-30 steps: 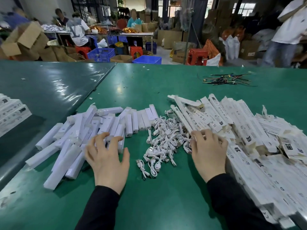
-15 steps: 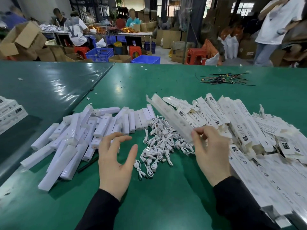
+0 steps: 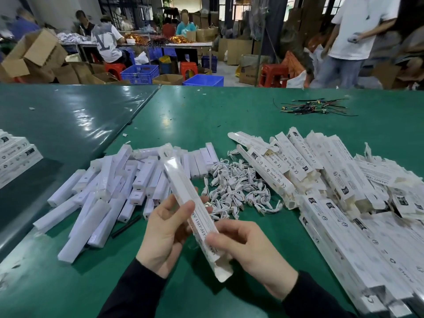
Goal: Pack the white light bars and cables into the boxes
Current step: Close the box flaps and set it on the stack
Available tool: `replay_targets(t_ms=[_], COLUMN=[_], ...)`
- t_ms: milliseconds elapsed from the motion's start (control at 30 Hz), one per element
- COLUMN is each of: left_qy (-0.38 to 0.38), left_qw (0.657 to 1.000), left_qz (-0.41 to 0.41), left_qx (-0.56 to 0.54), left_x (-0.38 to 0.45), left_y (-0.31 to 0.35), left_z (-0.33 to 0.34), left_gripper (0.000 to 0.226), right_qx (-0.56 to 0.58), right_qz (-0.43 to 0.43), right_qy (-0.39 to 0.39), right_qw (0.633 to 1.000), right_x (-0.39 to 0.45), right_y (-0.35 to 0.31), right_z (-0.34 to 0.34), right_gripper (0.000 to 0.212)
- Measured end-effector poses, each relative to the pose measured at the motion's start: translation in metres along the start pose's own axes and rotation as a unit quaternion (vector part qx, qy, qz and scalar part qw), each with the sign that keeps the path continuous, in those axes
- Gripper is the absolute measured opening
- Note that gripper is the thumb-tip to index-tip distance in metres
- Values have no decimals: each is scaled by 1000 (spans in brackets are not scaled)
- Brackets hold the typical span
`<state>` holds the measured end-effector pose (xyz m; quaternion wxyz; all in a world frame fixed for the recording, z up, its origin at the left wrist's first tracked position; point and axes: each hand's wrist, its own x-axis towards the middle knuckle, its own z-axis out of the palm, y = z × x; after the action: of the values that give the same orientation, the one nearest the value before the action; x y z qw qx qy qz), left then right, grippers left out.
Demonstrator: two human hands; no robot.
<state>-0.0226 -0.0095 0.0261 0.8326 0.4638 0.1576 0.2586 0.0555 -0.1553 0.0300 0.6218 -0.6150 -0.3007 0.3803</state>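
Both hands hold one long white box [image 3: 192, 210] above the green table [image 3: 229, 115]. The left hand [image 3: 164, 235] grips it at mid-length, thumb across the upper face and fingers curled behind. The right hand [image 3: 250, 246] pinches its near end, thumb on the printed face, fingers wrapped around the right edge. The box slants from the near end between the hands up and away to the left, its far end with a hang tab over the pile of bars. Its near end flap [image 3: 221, 270] hangs open just below the right hand — whether anything is inside cannot be told.

Just left of the hands and beyond them lies the heap of white light bars [image 3: 103, 198], loose and crossing one another on the table, none in a box. Right of the bars, just beyond the fingers, sits a tangle of short white cables [image 3: 238, 191], touching the boxes to its right. Further right, a large pile of flat white printed boxes [image 3: 344, 198] runs from the far middle of the table to the near right corner — several show open ends.

At the far left edge a small stack of similar boxes [image 3: 16, 157] rests on the darker table [image 3: 68, 115]. Far right on the table lies a bundle of thin coloured wires [image 3: 314, 107].
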Motion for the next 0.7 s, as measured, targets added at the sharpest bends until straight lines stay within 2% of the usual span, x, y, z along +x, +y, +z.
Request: replay_targets(t_ms=[133, 433, 567, 700], left_qy=[22, -33, -43, -60], left_qw=[999, 997, 995, 993], left_qz=[-8, -63, -84, -89], left_qx=[37, -13, -45, -47], left_x=[-1, -3, -4, -3], left_y=[-4, 2, 4, 2], left_z=[1, 2, 3, 2], left_gripper=[72, 68, 49, 70], right_qx=[2, 39, 91, 117], right_qz=[6, 11, 29, 37], right_qy=[-37, -79, -96, -108], right_qw=[999, 996, 991, 987], right_x=[-2, -2, -2, -3], right_y=[2, -2, -1, -5], right_z=[3, -1, -2, -3], right_gripper=[12, 17, 17, 18])
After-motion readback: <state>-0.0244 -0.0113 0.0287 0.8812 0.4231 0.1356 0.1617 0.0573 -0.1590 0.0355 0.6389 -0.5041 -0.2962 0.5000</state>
